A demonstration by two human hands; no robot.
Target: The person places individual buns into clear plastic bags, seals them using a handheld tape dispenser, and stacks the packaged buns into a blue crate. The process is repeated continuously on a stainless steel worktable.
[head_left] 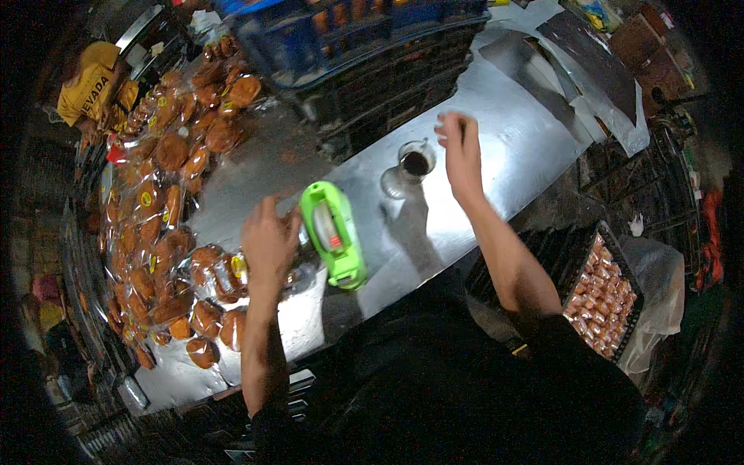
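My left hand (268, 241) is blurred, just left of a bright green tape dispenser (336, 241) with a pale roll inside, which looks like a bag-neck sealer. Its thumb comes close to the dispenser's side; whether the fingers pinch any plastic is unclear. Below that hand lies a clear bag of brown buns (218, 273) with a yellow label. My right hand (462, 148) is raised over the metal table (523, 133), fingers curled, with nothing visible in it. Just left of it stands a glass mug (417, 160) of dark liquid, and a round glass lid or saucer (396, 183) adjoins it.
Many bagged buns (148, 232) cover the table's left side. A blue plastic crate (354, 40) sits on dark crates (395, 93) at the back. Small wrapped pieces fill a black tray (630, 331) at right. A person in a yellow shirt (87, 96) is at far left.
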